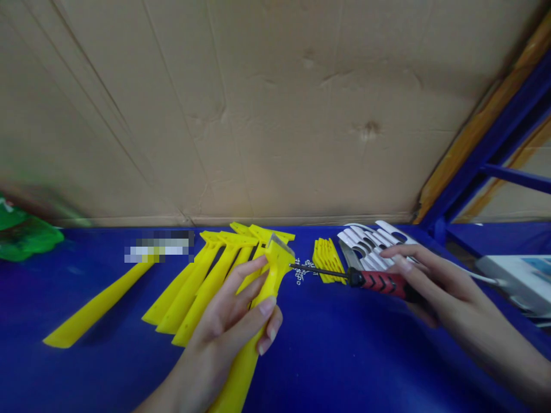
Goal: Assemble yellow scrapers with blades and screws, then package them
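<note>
My left hand is closed round the handle of a yellow scraper, its wide head with a greyish edge pointing up and away. In my right hand lies a screwdriver with a red and black handle; the index finger stretches above the handle. The dark shaft points left, and its tip is at the neck of the scraper; whether it touches cannot be made out. Just behind the shaft lies a small heap of shiny metal pieces, perhaps screws. Small yellow plates are stacked beside it.
Several yellow scraper handles lie to the left on the blue table. Another yellow scraper has a blurred-out head. White parts with holes lie behind my right hand. A white box with a cable, a green package and a cardboard wall surround.
</note>
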### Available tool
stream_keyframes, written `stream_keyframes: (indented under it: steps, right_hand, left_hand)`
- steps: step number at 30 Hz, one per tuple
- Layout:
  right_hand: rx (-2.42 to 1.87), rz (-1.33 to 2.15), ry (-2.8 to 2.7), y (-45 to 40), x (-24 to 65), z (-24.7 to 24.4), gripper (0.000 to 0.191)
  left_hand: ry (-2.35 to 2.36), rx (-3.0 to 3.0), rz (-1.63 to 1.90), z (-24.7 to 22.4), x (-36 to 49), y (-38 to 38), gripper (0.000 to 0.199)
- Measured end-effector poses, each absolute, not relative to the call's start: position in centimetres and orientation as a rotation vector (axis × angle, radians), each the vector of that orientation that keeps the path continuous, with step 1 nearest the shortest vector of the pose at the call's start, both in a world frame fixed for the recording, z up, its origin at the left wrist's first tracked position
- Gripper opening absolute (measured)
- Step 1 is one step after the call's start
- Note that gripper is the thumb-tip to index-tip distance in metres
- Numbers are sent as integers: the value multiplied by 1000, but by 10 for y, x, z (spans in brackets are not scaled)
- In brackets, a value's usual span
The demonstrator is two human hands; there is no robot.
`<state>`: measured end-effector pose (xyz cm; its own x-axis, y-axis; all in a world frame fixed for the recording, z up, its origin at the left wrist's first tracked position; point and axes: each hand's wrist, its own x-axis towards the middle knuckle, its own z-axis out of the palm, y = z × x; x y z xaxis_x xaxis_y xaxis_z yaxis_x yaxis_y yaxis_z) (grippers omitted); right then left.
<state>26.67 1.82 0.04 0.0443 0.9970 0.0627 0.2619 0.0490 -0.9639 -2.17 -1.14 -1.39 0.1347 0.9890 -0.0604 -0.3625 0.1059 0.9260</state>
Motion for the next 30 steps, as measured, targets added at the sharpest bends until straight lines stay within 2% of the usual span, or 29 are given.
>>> stream_keyframes:
  steps: [6,11,15,19,23,27,30]
  right_hand:
    - [-1219,1108,-1448,18,270,7,36]
    - [-1386,1001,-1346,22,269,1,50]
    - [-1187,1093,-1454,23,273,3,44]
    - [-1217,958,-1504,23,275,4,35]
    - [-1322,902,-1438,26,277,-2,46]
    - [-1096,1082,-1482,28,283,-3,34]
    - [-1069,981,-1555,28,283,-2,32]
  left_hand:
    - [931,931,1249,-12,-21,-12,48]
    - [936,949,1231,-13,-18,-14,46]
    - [981,958,1249,-16,-21,-11,52]
    - [965,980,1224,-17,-19,-13,51]
    - [960,960,1239,-17,-14,-15,44]
    - [906,997,1274,-22,-16,-9,47]
    - [911,979,1260,-22,-16,-6,49]
